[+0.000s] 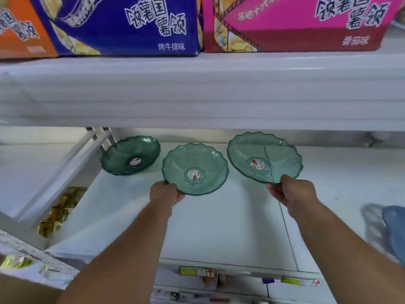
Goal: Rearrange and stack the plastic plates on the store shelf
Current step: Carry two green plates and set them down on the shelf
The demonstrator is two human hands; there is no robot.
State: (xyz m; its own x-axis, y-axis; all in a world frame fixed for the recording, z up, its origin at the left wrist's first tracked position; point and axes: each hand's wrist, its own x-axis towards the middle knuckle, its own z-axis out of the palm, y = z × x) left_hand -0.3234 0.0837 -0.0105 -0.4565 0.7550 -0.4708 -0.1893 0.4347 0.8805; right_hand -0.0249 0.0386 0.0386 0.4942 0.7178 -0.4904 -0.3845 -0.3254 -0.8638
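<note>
Three green plates sit on the white shelf [219, 227]: right hand [289, 191] pinches the divided plate [265, 157], left hand [165, 193] the middle plate [195, 168]; the dark bowl-plate [130, 155] rests untouched. Thin rim pinches could slip while stacking.

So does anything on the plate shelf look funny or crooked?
Yes. The darker green plate at the back left sits tilted, apparently propped against the white shelf bracket rather than lying flat. The other two plates are held at their near rims by the left hand and right hand.
</note>
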